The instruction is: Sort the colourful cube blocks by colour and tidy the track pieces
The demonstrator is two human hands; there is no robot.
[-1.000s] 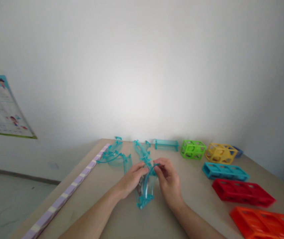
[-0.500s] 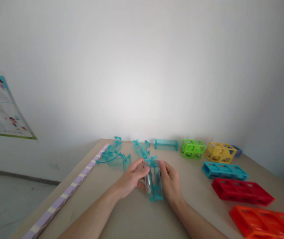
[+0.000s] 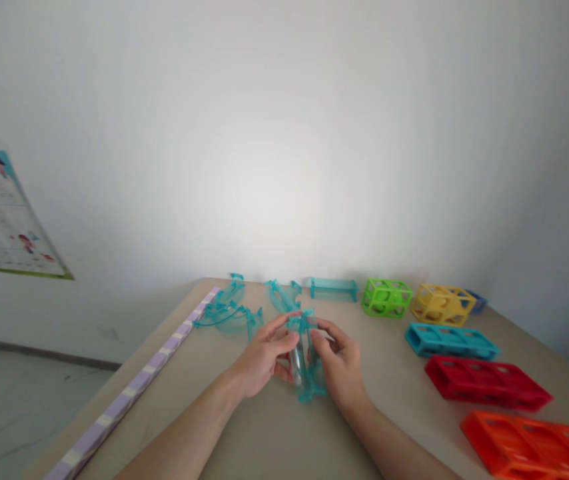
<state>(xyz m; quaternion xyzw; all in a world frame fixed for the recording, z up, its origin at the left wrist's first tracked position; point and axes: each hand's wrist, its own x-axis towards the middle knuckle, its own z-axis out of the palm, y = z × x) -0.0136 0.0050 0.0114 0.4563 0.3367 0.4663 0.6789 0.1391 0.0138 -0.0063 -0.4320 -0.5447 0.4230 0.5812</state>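
Both my hands grip clear teal plastic track pieces above the near middle of the table. My left hand (image 3: pixel 267 357) is closed on one straight track piece (image 3: pixel 298 363), thumb on top. In my right hand (image 3: pixel 338 357) is a second straight track piece (image 3: pixel 315 373), held right beside the first, with the thumb over it. The two pieces lie side by side, lengthwise toward me; whether they are joined I cannot tell. Just beyond my hands lies a forked teal track piece (image 3: pixel 280 295).
Curved teal track pieces (image 3: pixel 229 310) lie at the back left, a straight one (image 3: pixel 333 289) against the wall. On the right stand green (image 3: pixel 387 298), yellow (image 3: pixel 443 305), blue-teal (image 3: pixel 452 341), red (image 3: pixel 487 382) and orange (image 3: pixel 534 443) frame blocks. A purple-striped strip (image 3: pixel 137 387) edges the left.
My right thumb has moved from the outer side onto the top of the right track piece, and that hand has shifted slightly left. My left hand keeps its grip.
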